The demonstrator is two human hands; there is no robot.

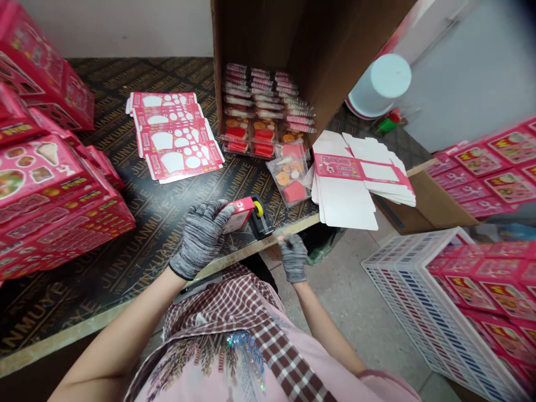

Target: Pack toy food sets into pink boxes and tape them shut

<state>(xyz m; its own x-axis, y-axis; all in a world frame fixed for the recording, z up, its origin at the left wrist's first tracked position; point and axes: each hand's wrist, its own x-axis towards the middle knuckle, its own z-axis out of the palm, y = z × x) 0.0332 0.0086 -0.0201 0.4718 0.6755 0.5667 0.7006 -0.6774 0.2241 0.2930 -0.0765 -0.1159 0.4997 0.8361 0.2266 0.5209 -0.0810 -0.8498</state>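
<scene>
left grip [201, 239] pinching pink box [238, 221] at lettered table [151, 223]; can't tell right grip [293, 258]; grey floor [355, 279], pale wall [125, 28].

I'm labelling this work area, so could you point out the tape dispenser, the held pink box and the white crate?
Tape dispenser [262, 221]: head view, on its black body.
Held pink box [239, 218]: head view, on its side face.
White crate [427, 307]: head view, on its slatted wall.
</scene>
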